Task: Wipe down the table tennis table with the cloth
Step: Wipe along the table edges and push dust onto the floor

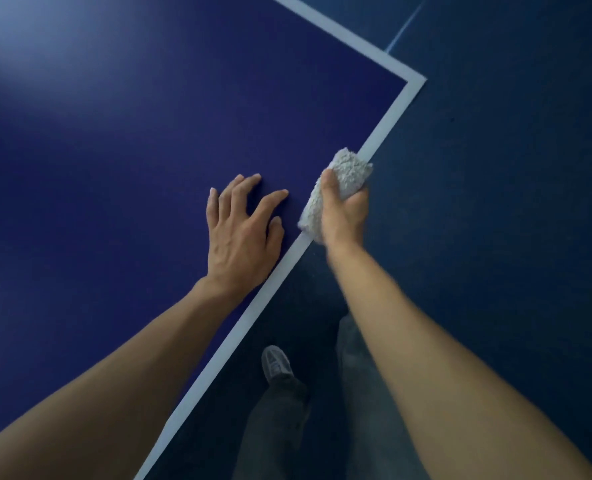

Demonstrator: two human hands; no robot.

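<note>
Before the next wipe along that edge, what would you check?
1. Grip: the right hand holds the cloth: ok.
2. Contact: the cloth lies over the white line at the edge of the table: ok.
3. Support: the left hand rests flat on the table, apart from the cloth: ok.
4. Path: the line is free of things up to the corner: ok.
5. Cloth damp enough: cannot tell.
6. Dust left on the blue top: cannot tell.

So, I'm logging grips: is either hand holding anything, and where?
The right hand grips the bunched cloth around its middle; the left hand holds nothing.
</note>
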